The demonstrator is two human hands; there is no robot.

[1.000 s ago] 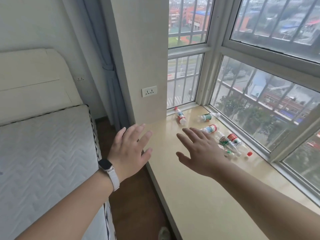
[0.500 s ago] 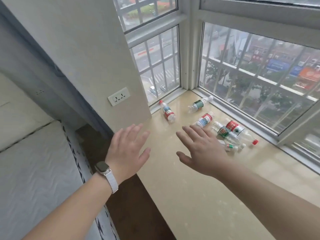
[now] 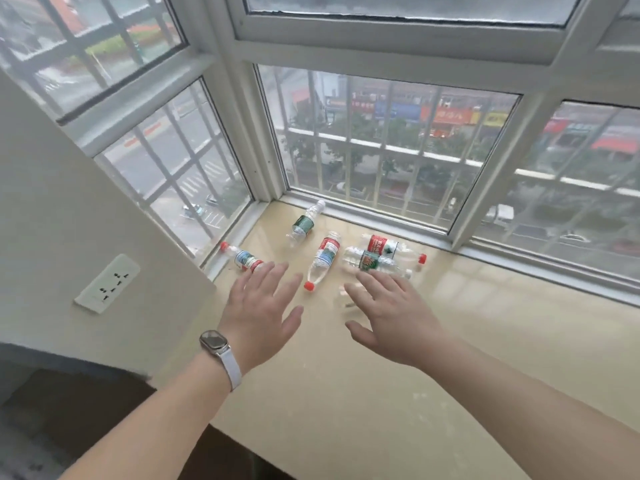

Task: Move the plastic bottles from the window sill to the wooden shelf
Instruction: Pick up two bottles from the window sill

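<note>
Left hand (image 3: 263, 317), right hand (image 3: 391, 317) nearer clear bottles (image 3: 325, 258) (some red-capped), perhaps empty

Both hands reach over the window sill (image 3: 467, 341), palms down, fingers straight and spread, holding nothing. The left hand (image 3: 263, 313) is at 7 o'clock of the bottle cluster, the right hand (image 3: 388, 317) at 5 o'clock.

Five bottles lie on their sides near the window corner:
- The red-cap bottle (image 3: 244, 259) is at 11 o'clock of the left hand, its base behind the fingertips; contact unclear.
- The green-label bottle (image 3: 304, 224) is at 12 o'clock, cap toward the glass.
- The red-blue-label bottle (image 3: 325, 256) lies between the hands, cap toward the person.
- The red-green-label bottle (image 3: 384, 245) and the crumpled bottle (image 3: 372, 263) lie side by side at 12 o'clock of the right hand.

A watch (image 3: 215, 342) is on the left wrist. The wall socket (image 3: 107, 284) is at 9 o'clock.
</note>
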